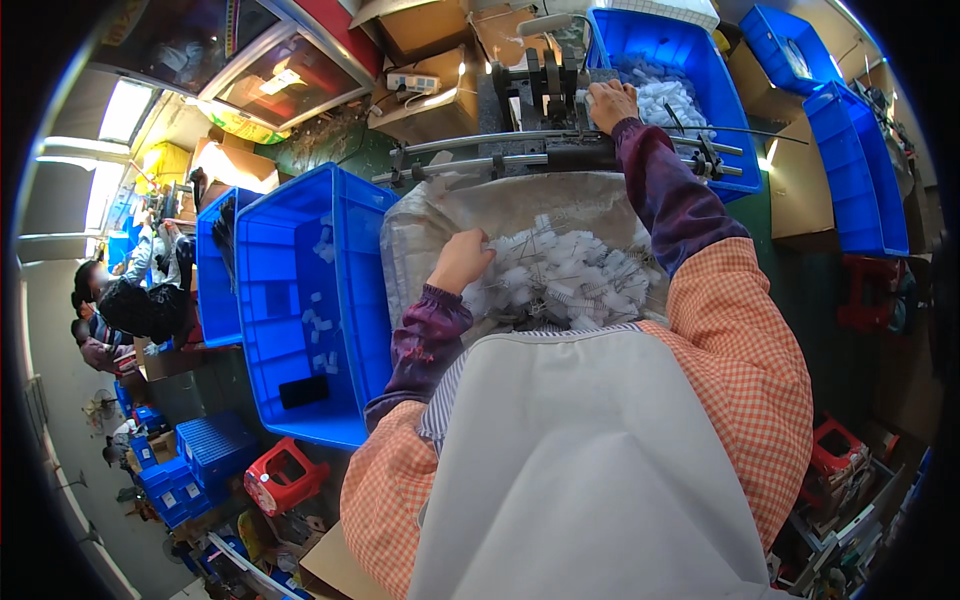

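Observation:
My left hand [463, 260] is at the left edge of a heap of small white plastic pieces [570, 275], some showing rows of thin teeth or wires. Its fingers are curled together, and anything between them is hidden. The heap lies in a pale, worn sheet or sack [425, 215] spread in front of my body. Further forward, my right hand [612, 105] is closed at the right side of a dark metal machine [545, 90], beside a blue bin. What its fingers grip is too small to make out.
Two metal rods [490, 150] cross between me and the machine. At the right front, a blue bin [660, 45] holds more white pieces. A large blue crate [300, 350] on the left contains scattered pieces and a black rectangular object [303, 392]. Red stools [285, 475] and other people are around.

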Demonstrator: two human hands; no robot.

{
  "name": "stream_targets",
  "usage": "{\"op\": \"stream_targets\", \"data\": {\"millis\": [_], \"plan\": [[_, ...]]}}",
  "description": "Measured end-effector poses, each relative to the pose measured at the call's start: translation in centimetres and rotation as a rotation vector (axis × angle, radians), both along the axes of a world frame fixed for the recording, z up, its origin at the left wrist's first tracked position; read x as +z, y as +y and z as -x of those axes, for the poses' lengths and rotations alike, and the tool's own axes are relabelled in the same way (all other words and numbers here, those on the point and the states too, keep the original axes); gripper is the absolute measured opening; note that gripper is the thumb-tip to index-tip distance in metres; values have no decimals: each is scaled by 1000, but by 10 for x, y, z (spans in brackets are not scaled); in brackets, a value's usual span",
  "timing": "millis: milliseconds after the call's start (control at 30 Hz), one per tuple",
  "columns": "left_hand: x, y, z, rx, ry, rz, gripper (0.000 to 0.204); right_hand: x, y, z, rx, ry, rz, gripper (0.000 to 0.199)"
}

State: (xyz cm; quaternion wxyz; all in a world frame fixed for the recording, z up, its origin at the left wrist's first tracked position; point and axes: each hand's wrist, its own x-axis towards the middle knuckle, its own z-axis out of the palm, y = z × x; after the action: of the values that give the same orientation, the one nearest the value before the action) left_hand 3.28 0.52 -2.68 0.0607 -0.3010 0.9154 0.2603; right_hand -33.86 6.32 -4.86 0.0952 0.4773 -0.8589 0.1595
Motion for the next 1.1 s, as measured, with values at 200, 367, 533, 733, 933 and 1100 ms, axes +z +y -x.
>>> {"op": "stream_targets", "data": {"millis": [200, 367, 533, 733, 933, 1100], "plan": [[-1, 1, -1, 4, -6, -10, 30, -5, -1, 4, -21, -80, -13, 19], [-5, 0, -1, 10, -8, -15, 30, -4, 0, 4, 22, -58, 29, 19], [-4, 0, 0, 10, -2, -5, 30, -9, -2, 8, -19, -145, 61, 18], [-4, 0, -2, 10, 13, 4, 27, -9, -4, 12, -35, -212, 53, 19], [-5, -1, -2, 9, 7, -2, 31, -10, -4, 11, -44, -199, 60, 19], [-3, 1, -3, 13, 13, 16, 32, -10, -2, 12, -31, -148, 72, 15]]}}
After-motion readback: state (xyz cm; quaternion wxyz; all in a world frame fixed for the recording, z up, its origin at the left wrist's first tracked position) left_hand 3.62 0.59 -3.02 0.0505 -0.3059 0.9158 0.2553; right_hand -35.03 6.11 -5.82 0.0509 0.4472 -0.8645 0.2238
